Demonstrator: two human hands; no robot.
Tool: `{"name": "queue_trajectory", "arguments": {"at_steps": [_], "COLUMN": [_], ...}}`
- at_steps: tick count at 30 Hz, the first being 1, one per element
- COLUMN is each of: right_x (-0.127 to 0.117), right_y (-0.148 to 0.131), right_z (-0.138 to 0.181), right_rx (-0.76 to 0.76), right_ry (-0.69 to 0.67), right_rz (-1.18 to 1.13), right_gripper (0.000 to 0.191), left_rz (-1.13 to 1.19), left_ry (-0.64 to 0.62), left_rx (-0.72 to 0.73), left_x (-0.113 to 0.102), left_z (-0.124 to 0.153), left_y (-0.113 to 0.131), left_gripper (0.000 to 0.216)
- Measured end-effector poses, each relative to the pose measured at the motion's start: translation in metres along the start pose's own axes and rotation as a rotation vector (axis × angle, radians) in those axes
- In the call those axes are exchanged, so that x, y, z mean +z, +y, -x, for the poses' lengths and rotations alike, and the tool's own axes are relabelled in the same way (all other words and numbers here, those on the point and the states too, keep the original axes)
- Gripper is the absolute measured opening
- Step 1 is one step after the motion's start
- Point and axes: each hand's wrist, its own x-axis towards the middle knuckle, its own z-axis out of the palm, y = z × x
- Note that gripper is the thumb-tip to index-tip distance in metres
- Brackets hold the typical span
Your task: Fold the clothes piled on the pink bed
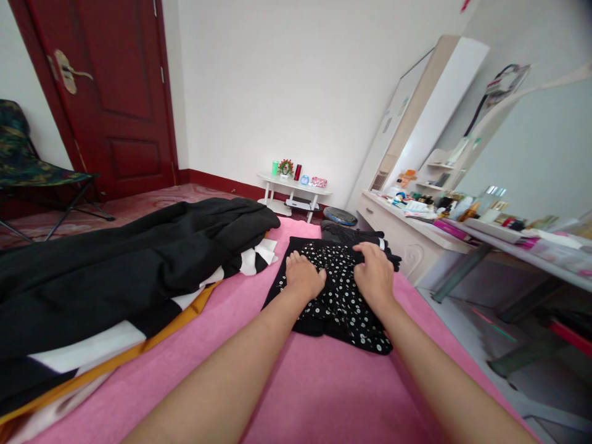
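Pink bedcover [324, 382] is spread under everything, fuzzy terry-ish weave. A big heap of black cloth [139, 259] is piled off to the left of the left fingers, matte w/ heavy-looking drape. The black dotted garment [340, 302] is laid flat on the cover, directly under both palms. It looks thin, soft and prob v. light w/ no stiffness, so it'd be best pinched at an edge or corners, else it'll sag. Left hand [304, 275] is pressed flat, fingers together. Right hand [375, 274] fingers are bent down near the far edge; gripped or not can't be told.
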Motion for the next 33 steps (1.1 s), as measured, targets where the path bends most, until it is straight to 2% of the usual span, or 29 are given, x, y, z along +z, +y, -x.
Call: {"name": "queue_trajectory", "arguments": {"at_steps": [2,3,6,9,11,13,15,17,19,23,27,33], "right_x": [0.004,0.009,0.028,0.044,0.048,0.049,0.048,0.046,0.044,0.037,0.029,0.013], "right_y": [-0.013,-0.016,-0.013,-0.005,-0.001,0.000,0.002,0.006,0.012,0.025,0.036,0.042], "right_z": [0.005,0.009,0.021,0.028,0.030,0.029,0.028,0.028,0.030,0.042,0.060,0.087], "right_rx": [-0.195,-0.228,-0.139,-0.033,-0.007,0.002,0.009,0.034,0.076,0.149,0.175,0.199], "right_ry": [-0.032,-0.090,-0.254,-0.287,-0.288,-0.302,-0.343,-0.408,-0.469,-0.517,-0.508,-0.447], "right_rz": [-0.091,-0.116,-0.093,-0.065,-0.072,-0.090,-0.120,-0.163,-0.207,-0.262,-0.300,-0.319], "right_gripper": [0.038,0.039,0.058,0.070,0.073,0.075,0.076,0.078,0.081,0.086,0.085,0.073], "left_rz": [-0.019,-0.024,-0.001,0.097,0.157,0.166,0.150,0.150,0.167,0.197,0.219,0.270], "left_ry": [0.015,0.021,0.030,0.085,0.180,0.235,0.159,0.012,-0.110,-0.244,-0.324,-0.349], "left_rx": [-0.024,-0.040,-0.088,-0.099,0.001,0.202,0.347,0.331,0.268,0.307,0.403,0.471], "left_x": [-0.001,-0.002,-0.003,-0.005,-0.007,-0.008,-0.007,-0.005,-0.004,-0.009,-0.018,-0.033], "left_z": [0.003,0.004,0.008,0.013,0.017,0.018,0.015,0.009,0.003,-0.002,0.009,0.044], "left_y": [0.002,0.002,0.003,0.001,-0.001,-0.005,-0.009,-0.014,-0.019,-0.033,-0.056,-0.092], "left_gripper": [0.081,0.081,0.080,0.082,0.081,0.072,0.063,0.058,0.066,0.081,0.083,0.089]}}
